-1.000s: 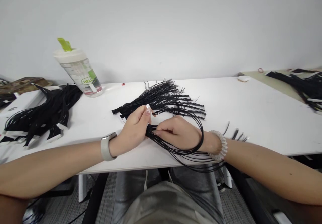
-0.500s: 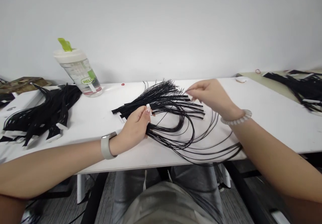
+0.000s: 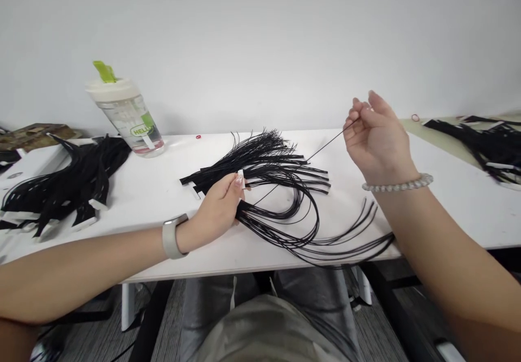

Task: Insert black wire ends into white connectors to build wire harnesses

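Looks like wire-separating: left hand [image 3: 222, 199] wrapped round the black wires [image 3: 260, 227], right hand [image 3: 376, 139] pinching one taut strand [image 3: 328, 144], so next probably calls for a gentle pull.

A clear bottle [image 3: 126, 115] with a pale lid, a green tab and green lettering stands on the white tabletop [image 3: 448, 204], in front of a plain pale wall [image 3: 260, 42]. Just right of the bottle lies a small red ring [image 3: 198, 137]. Left of the bottle are a heap of black cables [image 3: 89, 172] with white ends and, beyond it, a camouflage-patterned item [image 3: 40, 133]. Well to the bottle's right, another black cable bundle [image 3: 482, 142] lies near a second red ring [image 3: 415, 118].
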Demonstrator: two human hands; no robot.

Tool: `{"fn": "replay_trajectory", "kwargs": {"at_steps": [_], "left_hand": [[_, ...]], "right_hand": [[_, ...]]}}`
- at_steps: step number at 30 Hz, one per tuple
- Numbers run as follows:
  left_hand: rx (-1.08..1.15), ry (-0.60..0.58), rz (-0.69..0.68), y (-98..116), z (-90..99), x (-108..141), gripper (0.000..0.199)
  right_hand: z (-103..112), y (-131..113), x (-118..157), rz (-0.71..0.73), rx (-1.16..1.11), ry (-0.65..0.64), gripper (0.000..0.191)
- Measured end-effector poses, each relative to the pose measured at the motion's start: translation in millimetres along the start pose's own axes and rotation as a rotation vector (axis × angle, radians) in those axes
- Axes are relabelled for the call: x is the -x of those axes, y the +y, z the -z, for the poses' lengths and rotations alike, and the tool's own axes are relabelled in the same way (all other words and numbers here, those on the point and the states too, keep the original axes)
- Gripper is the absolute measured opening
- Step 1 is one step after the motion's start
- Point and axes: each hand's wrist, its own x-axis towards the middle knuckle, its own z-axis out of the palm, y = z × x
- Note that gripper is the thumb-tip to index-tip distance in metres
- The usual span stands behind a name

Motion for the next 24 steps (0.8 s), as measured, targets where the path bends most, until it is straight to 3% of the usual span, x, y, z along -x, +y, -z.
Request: {"fn": "replay_trajectory", "kwargs": {"at_steps": [3,5,9,14,24], "left_hand": [[0.005,-0.017,-0.006,-0.7,0.3,-0.4,0.037],[0.018,-0.025,-0.017,-2.2,0.3,-0.8,0.038],[0.045,-0.029,-0.016,-5.2,0.1,-1.4,0.039],[-0.021,-0.041,-0.055,-2.2,0.8,-0.3,0.039],[-0.106,-0.068,-0.091,1.1,2.1,-0.8,0.037]], "right_hand": [[-2.6,-0.2,3.4,0.02,0.072,-0.005,0.046],[-5.3,4.6,11.1,0.053,0.199,-0.095,0.04],[-13.3,21.1,39.2,0.209,0.578,-0.434,0.002],[-21.1,40.5,71.4,0.446,0.864,-0.826,0.01],[-21.8,51.9,79.9,0.462,0.891,-0.818,0.014]]}}
